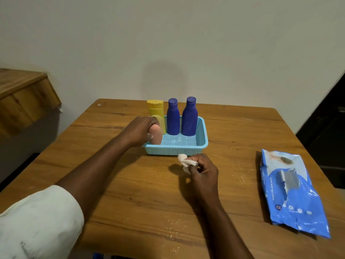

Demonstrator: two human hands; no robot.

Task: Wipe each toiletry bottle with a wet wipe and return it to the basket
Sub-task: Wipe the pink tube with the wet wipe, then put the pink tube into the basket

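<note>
Gripping an upright pink bottle [156,134], long axis vertical, the left hand [137,131] holds it inside the blue basket [175,150]. Beyond its fingers stand one yellow bottle [155,111] and two blue bottles [189,116], caps up. The right hand [202,170] pinches one crumpled wipe [184,161] just before the basket.

Plain off-white wall [168,34] stood behind, wooden table [130,193] grain-streaked and dust-speckled, wooden ledge [24,94] jutted at far left, dark opening [328,131] at right, lighting dim.

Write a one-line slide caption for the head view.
Left hand grips pink bottle in light-blue plastic basket; right hand pinches crumpled white wipe.
</note>
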